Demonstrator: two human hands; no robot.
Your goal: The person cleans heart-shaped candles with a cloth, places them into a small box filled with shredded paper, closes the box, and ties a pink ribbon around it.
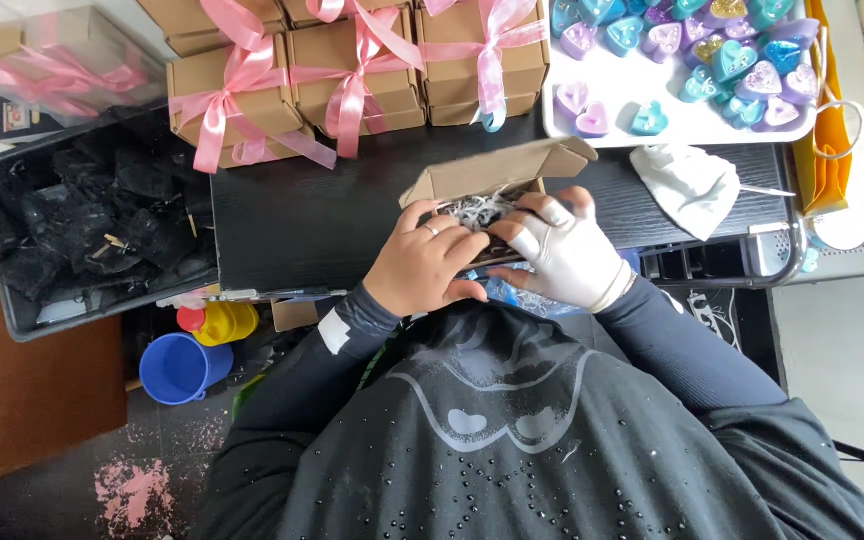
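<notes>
I stand over the black worktop (312,225) and record it from the largest item down. At its far edge a row of closed brown boxes tied with pink ribbon (352,75) runs from the far left corner toward the middle. At the far right corner lies a white tray (622,125) loaded with heart-shaped pieces in purple, teal and gold. A crumpled white cloth (689,185) rests near the right edge.

The item in hand is the open brown box (497,175), at the near edge, roughly centred, its lid flap standing up on the far side. White shredded paper filling (480,210) shows inside.

My left hand (430,265), bare with a ring, lies curled over the box's near side, fingers bent onto the contents. My right hand (567,255), in a white glove, presses down beside it, fingers narrow and flat across the opening (what lies under them I cannot tell).

Judgement: the step is settling the contents in the filling. Next calls for lifting both hands clear and bringing the flap down squarely.
</notes>
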